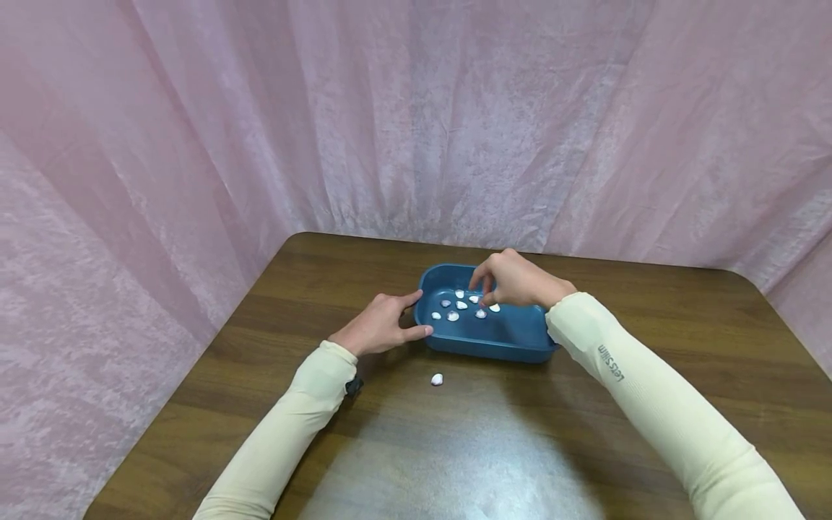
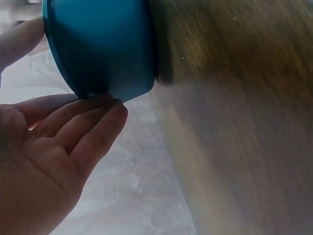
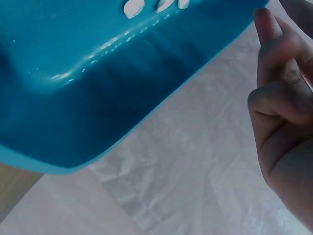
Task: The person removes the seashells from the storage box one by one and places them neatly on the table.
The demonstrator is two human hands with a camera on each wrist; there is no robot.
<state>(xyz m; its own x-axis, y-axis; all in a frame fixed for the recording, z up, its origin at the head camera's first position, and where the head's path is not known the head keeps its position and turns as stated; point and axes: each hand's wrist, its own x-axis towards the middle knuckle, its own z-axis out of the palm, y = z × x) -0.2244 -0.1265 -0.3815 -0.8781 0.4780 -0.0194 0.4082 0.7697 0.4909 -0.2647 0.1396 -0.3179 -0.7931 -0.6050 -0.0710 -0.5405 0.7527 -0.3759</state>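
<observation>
A blue rectangular tray (image 1: pixel 490 348) stands on the table, with several small, pale, shell-like pieces (image 1: pixel 453 316) lying in its left and middle part. At the tray's left end is my left hand (image 1: pixel 380 325), thumb and fingers spread along the rim. The left wrist view shows its nearly straight fingers (image 2: pixel 93 122) touching the outer wall. My right hand (image 1: pixel 513 278) reaches over the far side, fingers bent down above the pieces, with thumb and index tips apart. In the right wrist view its fingertips are partly cut off. Another pale piece (image 1: pixel 437 379) lies on the table before the tray.
The brown wooden table (image 1: pixel 312 282) has rounded far corners. Pink curtains (image 1: pixel 455 130) hang behind it and on the left. Long pale sleeves cover both forearms, and a small black device (image 1: pixel 354 386) sits at the left wrist.
</observation>
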